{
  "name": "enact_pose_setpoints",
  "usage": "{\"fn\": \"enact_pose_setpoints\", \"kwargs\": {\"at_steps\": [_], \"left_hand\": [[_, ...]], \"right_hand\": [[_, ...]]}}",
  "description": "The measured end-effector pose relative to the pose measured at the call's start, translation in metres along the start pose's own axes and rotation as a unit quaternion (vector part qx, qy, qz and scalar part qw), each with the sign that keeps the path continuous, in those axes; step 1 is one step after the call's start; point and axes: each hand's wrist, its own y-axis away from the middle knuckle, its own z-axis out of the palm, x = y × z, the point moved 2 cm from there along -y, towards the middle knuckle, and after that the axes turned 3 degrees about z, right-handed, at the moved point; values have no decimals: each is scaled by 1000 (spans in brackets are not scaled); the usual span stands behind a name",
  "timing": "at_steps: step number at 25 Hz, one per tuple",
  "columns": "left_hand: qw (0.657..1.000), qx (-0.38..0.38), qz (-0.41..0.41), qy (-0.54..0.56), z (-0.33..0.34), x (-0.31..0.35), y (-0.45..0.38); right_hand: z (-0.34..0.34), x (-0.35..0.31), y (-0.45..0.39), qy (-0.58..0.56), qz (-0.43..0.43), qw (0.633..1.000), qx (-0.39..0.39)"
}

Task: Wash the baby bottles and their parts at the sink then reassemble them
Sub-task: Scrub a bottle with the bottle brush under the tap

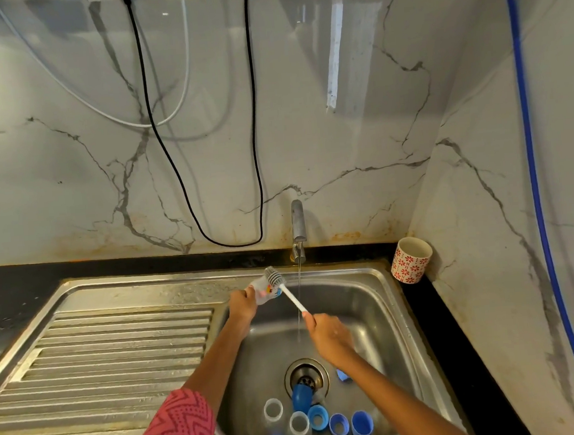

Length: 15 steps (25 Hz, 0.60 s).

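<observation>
Steel sink (393,298) set in a dark table, marble wall behind, tap (298,230) running a thin stream. Patterned cup (411,259) right of sink. Near the drain (306,378): two clear bottles (272,411), blue caps and rings (318,417). Left hand (242,303) grips a clear bottle (262,289) over the sink's back-left corner; right hand (327,334) grips the brush (286,289) handle, bristles at the bottle mouth.

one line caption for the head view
Left hand holds baby bottle; right hand works bottle brush beside running tap.
</observation>
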Motion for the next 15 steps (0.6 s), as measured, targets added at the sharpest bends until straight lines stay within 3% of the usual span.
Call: {"fn": "enact_pose_setpoints", "kwargs": {"at_steps": [4,9,12,15], "left_hand": [[995,-8,58,-76,-4,3,10],[964,-19,178,-195,-6,10,24],[953,-22,207,-218,-11,12,23],[948,3,240,-207,-7,14,26]], "right_hand": [[1,-11,5,35,-43,998,-4],[-24,-3,-20,-15,33,999,-5],[-28,1,-17,33,-21,999,-25],[-27,18,-23,44,20,998,-28]]}}
